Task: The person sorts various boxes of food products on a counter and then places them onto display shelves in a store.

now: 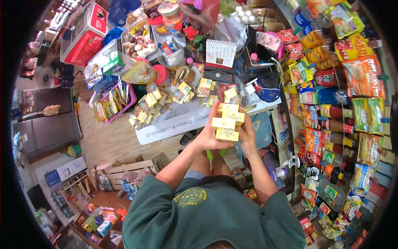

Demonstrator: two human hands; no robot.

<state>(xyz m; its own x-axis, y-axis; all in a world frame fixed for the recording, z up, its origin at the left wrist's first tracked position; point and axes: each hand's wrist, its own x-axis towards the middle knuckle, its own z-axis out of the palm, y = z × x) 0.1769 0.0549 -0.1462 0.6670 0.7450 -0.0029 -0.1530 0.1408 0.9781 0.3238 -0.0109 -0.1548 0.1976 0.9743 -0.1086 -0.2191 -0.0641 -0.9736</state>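
Between my two hands is a small stack of yellow Camel cigarette packs (227, 124), their ends facing up. My left hand (207, 137) cups the stack from the left and below, its thumb along the side. On the right side my right hand (247, 133) closes round the packs. Beyond the hands, loose cigarette packs (150, 100) lie in a heap on the table's left part. Smaller groups of packs sit nearer the middle (183, 92) and behind my hands (205, 87). Another few packs (231, 94) lie just past my fingertips.
A white table edge with printed lettering (174, 127) faces me. On the table stand a desk calendar (220, 53), a pink basket of sachets (119, 104), a plastic tub (171, 54) and a blue pouch (267, 88). Bottles and hanging snack packets (362, 77) line the right; a wooden crate (124, 174) stands left.
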